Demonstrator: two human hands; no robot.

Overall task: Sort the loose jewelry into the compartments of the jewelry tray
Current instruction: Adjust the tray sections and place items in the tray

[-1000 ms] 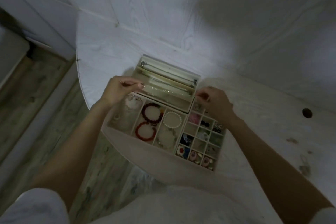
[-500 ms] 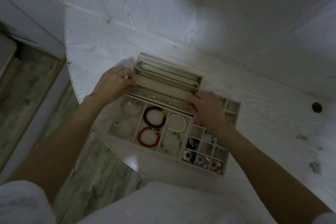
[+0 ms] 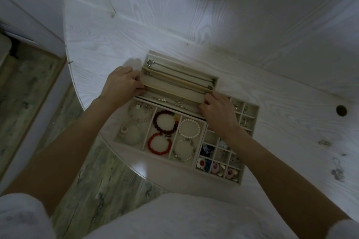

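Tabletop: white wood-grain tabletop (image 3: 108, 48) with a curved near edge; a dark round hole (image 3: 341, 110) sits at its right side.
Room: white wood-grain wall panels (image 3: 213, 6) rise behind the tabletop; grey-green marbled floor (image 3: 104, 176) shows below the curved edge, dim light throughout.
Loose jewelry: a few small pieces of loose jewelry (image 3: 337, 171) lie on the tabletop at far right, well apart from the trays; too blurred to tell what kind.
Jewelry tray: beige jewelry tray (image 3: 124, 142) near the tabletop edge, with long compartments on the left and a grid of small ones on the right.
Bracelets: a dark red bead bracelet (image 3: 165, 122) and a bright red bracelet (image 3: 159, 142) share the middle long compartment; a white pearl bracelet (image 3: 189, 128) lies in the one to its right.
Small compartments: earrings and a flower-shaped piece (image 3: 201, 164) sit in the grid at lower right.
Necklace tray: a narrower necklace tray (image 3: 180, 64) stands behind, chains stretched along its slots, tilted with its far side higher.
Left hand: left hand (image 3: 120, 85) at the necklace tray's left end, the grip's fingers curled, pinching that end.
Right hand: right hand (image 3: 217, 111) at the tray's right end, above the grid, the grip's fingertips pinching the near edge.
Arms: both bare forearms reach forward from white sleeves (image 3: 21, 217).
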